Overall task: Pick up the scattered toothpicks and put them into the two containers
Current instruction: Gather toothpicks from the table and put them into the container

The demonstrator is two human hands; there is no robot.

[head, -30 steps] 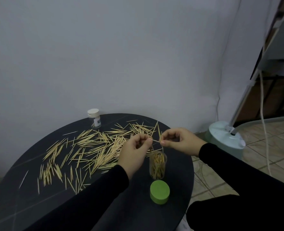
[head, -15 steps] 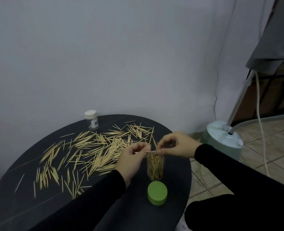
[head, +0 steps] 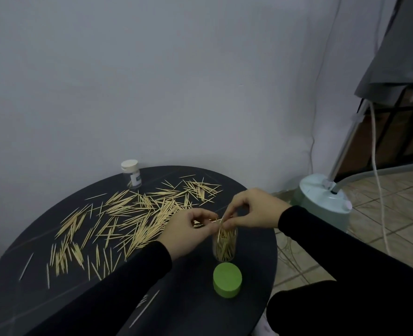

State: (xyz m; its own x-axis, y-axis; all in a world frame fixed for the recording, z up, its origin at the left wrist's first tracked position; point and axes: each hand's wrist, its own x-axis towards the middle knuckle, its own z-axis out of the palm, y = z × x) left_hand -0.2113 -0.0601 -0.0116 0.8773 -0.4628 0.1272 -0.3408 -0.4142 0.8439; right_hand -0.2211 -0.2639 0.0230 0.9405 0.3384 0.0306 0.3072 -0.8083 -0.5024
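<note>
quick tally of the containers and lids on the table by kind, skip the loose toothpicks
Clear open container holding toothpicks: 1
Small jar with white cap: 1
Loose green lid: 1
Total: 3

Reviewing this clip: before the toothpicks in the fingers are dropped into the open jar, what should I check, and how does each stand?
1. Clear jar open, upright: ok.
2. Green lid off, lying nearer the person than the jar: ok.
3. Left hand and right hand pinching toothpicks above the jar mouth: ok.
4. Toothpick tips inside the rim: cannot tell.
5. White-capped jar open: not ok, cap on.
6. Loose toothpicks cleared from the table: not ok.
</note>
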